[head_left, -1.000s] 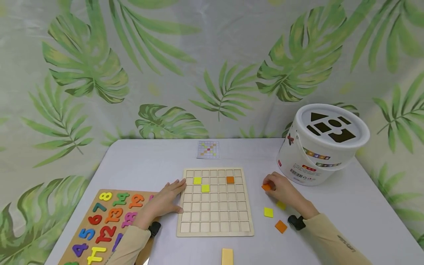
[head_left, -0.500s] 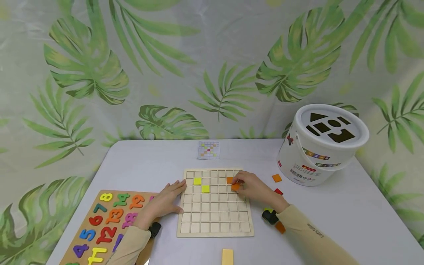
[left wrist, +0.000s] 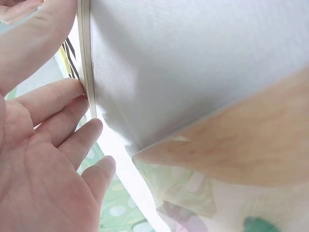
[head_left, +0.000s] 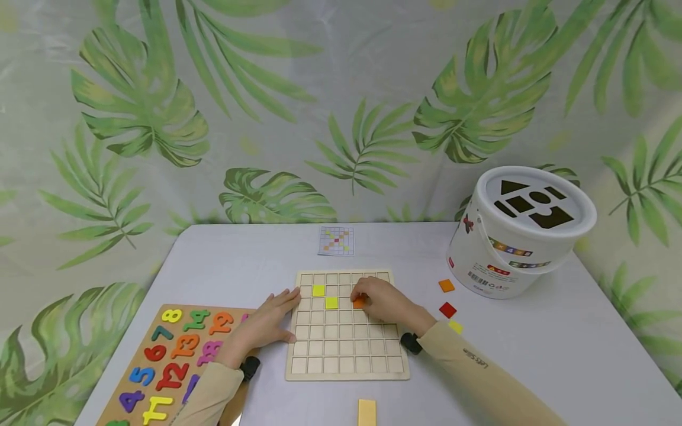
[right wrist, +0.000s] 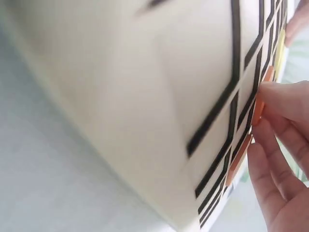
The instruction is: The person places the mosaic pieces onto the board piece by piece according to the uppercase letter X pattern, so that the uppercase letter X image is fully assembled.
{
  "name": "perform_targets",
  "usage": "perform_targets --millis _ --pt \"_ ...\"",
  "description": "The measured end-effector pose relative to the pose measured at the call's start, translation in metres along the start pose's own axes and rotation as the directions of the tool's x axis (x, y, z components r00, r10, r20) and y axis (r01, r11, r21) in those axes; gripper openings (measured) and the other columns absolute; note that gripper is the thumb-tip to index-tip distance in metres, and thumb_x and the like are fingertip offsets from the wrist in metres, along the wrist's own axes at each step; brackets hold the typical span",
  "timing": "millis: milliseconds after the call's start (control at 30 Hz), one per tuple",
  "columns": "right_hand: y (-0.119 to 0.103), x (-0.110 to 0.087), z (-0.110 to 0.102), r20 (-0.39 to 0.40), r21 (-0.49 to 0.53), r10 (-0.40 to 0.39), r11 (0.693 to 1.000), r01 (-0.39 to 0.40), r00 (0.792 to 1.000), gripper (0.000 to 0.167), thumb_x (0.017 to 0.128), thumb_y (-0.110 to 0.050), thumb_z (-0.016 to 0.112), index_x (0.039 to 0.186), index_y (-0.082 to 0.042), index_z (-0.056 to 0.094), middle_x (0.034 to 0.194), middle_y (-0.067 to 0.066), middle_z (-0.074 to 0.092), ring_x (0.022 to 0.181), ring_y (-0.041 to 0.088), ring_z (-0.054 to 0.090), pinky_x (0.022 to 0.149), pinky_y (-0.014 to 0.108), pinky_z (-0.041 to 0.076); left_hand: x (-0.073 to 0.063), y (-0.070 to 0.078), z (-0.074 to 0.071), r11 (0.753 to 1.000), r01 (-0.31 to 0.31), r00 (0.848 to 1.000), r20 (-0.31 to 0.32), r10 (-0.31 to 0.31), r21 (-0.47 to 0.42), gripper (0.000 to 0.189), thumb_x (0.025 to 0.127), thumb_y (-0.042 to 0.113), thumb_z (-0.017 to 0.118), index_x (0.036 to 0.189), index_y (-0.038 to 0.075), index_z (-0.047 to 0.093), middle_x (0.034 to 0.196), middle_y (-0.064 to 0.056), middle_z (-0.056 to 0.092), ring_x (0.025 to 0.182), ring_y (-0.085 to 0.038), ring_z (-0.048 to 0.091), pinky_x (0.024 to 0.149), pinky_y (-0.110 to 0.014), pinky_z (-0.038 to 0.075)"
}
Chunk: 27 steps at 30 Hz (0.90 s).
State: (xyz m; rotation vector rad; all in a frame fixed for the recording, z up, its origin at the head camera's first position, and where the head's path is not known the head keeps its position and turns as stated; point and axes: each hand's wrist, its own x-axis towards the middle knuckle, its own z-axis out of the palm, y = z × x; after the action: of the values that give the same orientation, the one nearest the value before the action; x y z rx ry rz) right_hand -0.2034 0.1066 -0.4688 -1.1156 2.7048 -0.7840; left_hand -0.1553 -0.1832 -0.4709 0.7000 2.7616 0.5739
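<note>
A wooden grid board [head_left: 346, 365] lies flat on the table. My left hand [head_left: 266, 324] rests along its left edge with fingers extended; in the left wrist view the fingertips [left wrist: 72, 89] meet that edge. Over the board, my right hand [head_left: 385, 300] pinches an orange square tile [head_left: 359, 303] between thumb and fingers, at a cell in the third row. The right wrist view has this tile [right wrist: 259, 108] at the grid lines, with another orange tile [right wrist: 238, 162] beside it, hidden by the hand in the head view. Two yellow tiles [head_left: 318, 290] sit in cells on the left.
Right of the board lie loose orange [head_left: 446, 286], red [head_left: 448, 309] and yellow [head_left: 455, 326] tiles. A white shape-sorter bucket [head_left: 498, 248] stands at back right. Behind the board is a printed pattern card [head_left: 336, 241]; a number puzzle [head_left: 178, 329] lies left, a pale yellow block [head_left: 366, 412] in front.
My right hand has carried the orange tile leftward from beside the bucket onto the board, past the orange tile placed there, uncovering a loose orange and a red tile. My left hand has stayed put.
</note>
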Motion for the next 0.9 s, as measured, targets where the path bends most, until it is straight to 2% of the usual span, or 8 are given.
perform_targets --millis 133,267,433,533,633,767,900 --pt "0.003 -0.008 -0.006 -0.007 0.047 0.067 0.997 -0.067 0.998 0.024 0.084 0.007 0.062 0.100 -0.010 0.070 0.098 -0.003 0.064 0.092 0.014 0.057 0.084 0.033 0.049 0.002 0.001 0.000 1.000 -0.003 1.000 0.002 0.003 -0.003 0.085 0.074 0.020 0.081 0.142 -0.008 0.038 0.153 -0.016 0.027 0.140 -0.036 0.022 0.114 -0.052 0.014" --pt "0.010 -0.029 -0.020 -0.046 0.124 0.145 0.983 -0.139 0.988 0.023 0.084 0.005 0.061 0.101 -0.008 0.070 0.100 -0.002 0.064 0.094 0.018 0.058 0.085 0.037 0.050 0.003 0.001 0.001 1.000 0.003 1.000 0.003 -0.003 -0.009 0.085 0.074 0.021 0.081 0.142 -0.007 0.038 0.154 -0.015 0.027 0.141 -0.035 0.022 0.114 -0.051 0.015" --pt "0.033 -0.074 -0.038 -0.122 0.154 0.252 0.960 -0.232 0.960 0.021 0.083 0.003 0.066 0.102 -0.005 0.068 0.100 0.001 0.064 0.091 0.021 0.059 0.082 0.038 0.052 0.002 0.001 0.002 1.000 0.015 1.000 0.009 -0.015 -0.006 0.086 0.074 0.022 0.081 0.143 -0.006 0.038 0.154 -0.015 0.027 0.141 -0.034 0.021 0.114 -0.051 0.014" --pt "0.050 -0.102 -0.045 -0.176 0.135 0.283 0.956 -0.262 0.943 0.020 0.081 0.005 0.068 0.100 -0.002 0.067 0.098 0.004 0.064 0.089 0.022 0.059 0.078 0.037 0.053 0.000 0.000 0.003 1.000 0.020 1.000 0.008 -0.020 -0.010 0.087 0.073 0.022 0.081 0.143 -0.006 0.038 0.154 -0.015 0.027 0.141 -0.035 0.021 0.114 -0.051 0.014" --pt "0.062 -0.123 -0.049 -0.212 0.109 0.307 0.951 -0.290 0.928 0.018 0.080 0.005 0.070 0.096 -0.003 0.067 0.093 0.003 0.063 0.084 0.022 0.058 0.072 0.034 0.054 -0.001 0.000 0.002 1.000 0.026 1.000 0.006 -0.026 -0.008 0.087 0.073 0.024 0.081 0.143 -0.005 0.038 0.154 -0.015 0.027 0.141 -0.034 0.020 0.115 -0.050 0.014" --pt "0.071 -0.136 -0.051 -0.205 0.089 0.335 0.942 -0.323 0.920 0.015 0.080 -0.001 0.074 0.093 -0.005 0.068 0.090 0.001 0.061 0.081 0.019 0.055 0.069 0.029 0.052 -0.002 0.000 0.001 1.000 0.025 1.000 0.002 -0.025 -0.013 0.087 0.074 0.025 0.081 0.143 -0.005 0.038 0.154 -0.014 0.026 0.141 -0.034 0.019 0.114 -0.050 0.015" --pt "0.074 -0.137 -0.050 -0.177 0.077 0.346 0.938 -0.337 0.921 0.017 0.079 -0.006 0.077 0.093 -0.005 0.067 0.089 -0.001 0.060 0.079 0.017 0.052 0.067 0.026 0.050 -0.001 0.000 0.001 0.999 0.013 1.000 -0.007 -0.013 -0.032 0.085 0.073 0.024 0.081 0.142 -0.006 0.040 0.154 -0.014 0.026 0.141 -0.035 0.020 0.114 -0.049 0.016"
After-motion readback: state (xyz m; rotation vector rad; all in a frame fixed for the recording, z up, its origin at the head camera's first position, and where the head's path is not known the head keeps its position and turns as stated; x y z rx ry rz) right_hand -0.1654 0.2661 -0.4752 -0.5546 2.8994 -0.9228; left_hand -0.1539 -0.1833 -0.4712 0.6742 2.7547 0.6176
